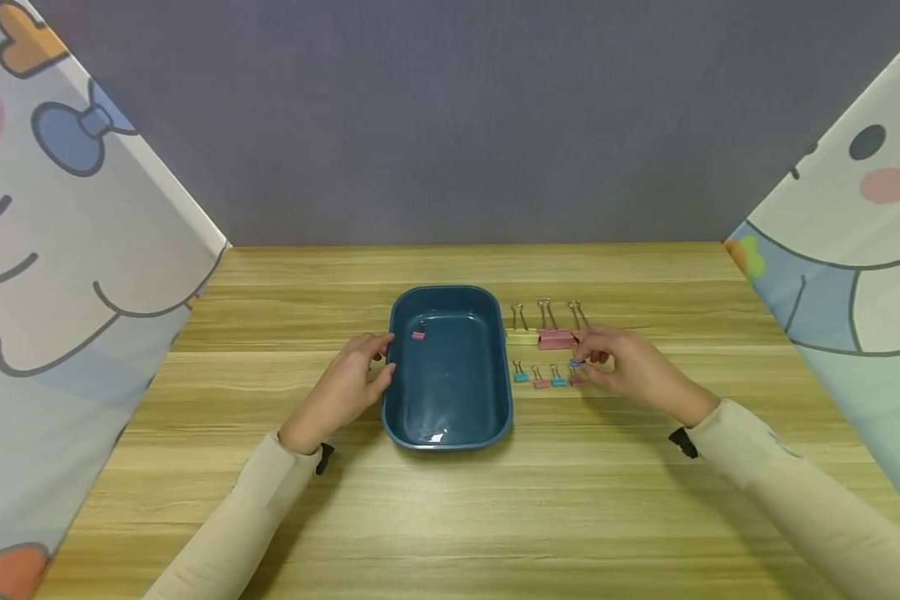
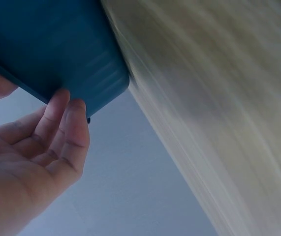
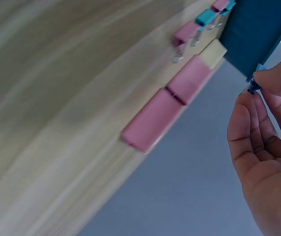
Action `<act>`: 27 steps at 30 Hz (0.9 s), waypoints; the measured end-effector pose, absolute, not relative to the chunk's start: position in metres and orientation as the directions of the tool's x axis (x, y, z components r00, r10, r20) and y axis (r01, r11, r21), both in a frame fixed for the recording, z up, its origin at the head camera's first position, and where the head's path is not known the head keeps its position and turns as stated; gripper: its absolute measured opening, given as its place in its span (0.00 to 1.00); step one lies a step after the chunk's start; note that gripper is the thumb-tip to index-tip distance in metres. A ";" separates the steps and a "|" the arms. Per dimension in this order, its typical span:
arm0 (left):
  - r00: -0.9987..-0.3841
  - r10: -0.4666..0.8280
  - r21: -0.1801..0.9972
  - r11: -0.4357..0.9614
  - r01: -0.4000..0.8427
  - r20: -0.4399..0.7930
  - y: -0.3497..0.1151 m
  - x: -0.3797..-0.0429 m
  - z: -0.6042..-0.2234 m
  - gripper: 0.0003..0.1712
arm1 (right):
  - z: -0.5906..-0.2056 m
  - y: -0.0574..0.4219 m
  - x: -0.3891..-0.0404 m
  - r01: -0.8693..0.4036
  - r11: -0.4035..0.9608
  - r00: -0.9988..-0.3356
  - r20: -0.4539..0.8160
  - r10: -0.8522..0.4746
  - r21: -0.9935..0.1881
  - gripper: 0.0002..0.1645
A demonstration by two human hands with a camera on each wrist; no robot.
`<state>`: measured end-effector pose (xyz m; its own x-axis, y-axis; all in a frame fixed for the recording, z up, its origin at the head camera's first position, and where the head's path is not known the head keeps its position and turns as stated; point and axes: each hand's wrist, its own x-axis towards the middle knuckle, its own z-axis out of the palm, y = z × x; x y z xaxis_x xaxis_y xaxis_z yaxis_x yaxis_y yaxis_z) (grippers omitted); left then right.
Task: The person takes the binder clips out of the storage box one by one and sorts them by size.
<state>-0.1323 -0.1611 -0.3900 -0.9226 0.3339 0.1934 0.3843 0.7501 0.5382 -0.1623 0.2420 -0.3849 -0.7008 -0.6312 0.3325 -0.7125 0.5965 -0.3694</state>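
A small blue binder clip (image 1: 576,362) is pinched between the thumb and fingertips of my right hand (image 1: 621,367), above the row of clips; the right wrist view shows the same clip (image 3: 256,84) held up off the table. My left hand (image 1: 351,385) is at the left side of a dark blue tray (image 1: 450,446), its loosely bent fingertips at the outer wall, as the left wrist view also shows. Inside the tray, toward the far left, lies one small pink binder clip (image 1: 418,336).
Right of the tray stand larger binder clips, one yellow (image 1: 522,337) and two pink, including this pink one (image 1: 555,340). Nearer is a row of small clips: a teal clip (image 1: 521,377), a pink clip (image 1: 541,383) and others. A grey panel (image 1: 450,125) rises behind the wooden table (image 1: 450,533).
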 end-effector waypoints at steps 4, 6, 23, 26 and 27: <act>-0.924 0.331 0.538 0.753 0.380 0.189 -0.160 -0.132 -0.390 0.26 | -0.390 0.254 -0.161 -0.681 0.627 -0.732 0.320 -0.602 -0.379 0.15; -0.925 0.332 0.536 0.754 0.379 0.187 -0.160 -0.132 -0.389 0.26 | -0.393 0.259 -0.160 -0.671 0.636 -0.741 0.320 -0.590 -0.380 0.15; -0.920 0.341 0.526 0.756 0.389 0.191 -0.160 -0.132 -0.389 0.26 | -0.412 0.277 -0.163 -0.614 0.632 -0.773 0.200 -0.602 -0.474 0.14; -0.920 0.341 0.529 0.754 0.391 0.193 -0.161 -0.132 -0.390 0.26 | -0.415 0.277 -0.164 -0.588 0.643 -0.785 0.157 -0.599 -0.490 0.13; -0.920 0.340 0.530 0.753 0.390 0.194 -0.161 -0.132 -0.390 0.26 | -0.415 0.277 -0.165 -0.579 0.648 -0.790 0.143 -0.597 -0.495 0.13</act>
<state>-0.1325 -0.1609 -0.3899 -0.9200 0.3404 0.1942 0.3904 0.7529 0.5299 -0.1647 0.2771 -0.4153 -0.7896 -0.5967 0.1433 -0.5793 0.6476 -0.4950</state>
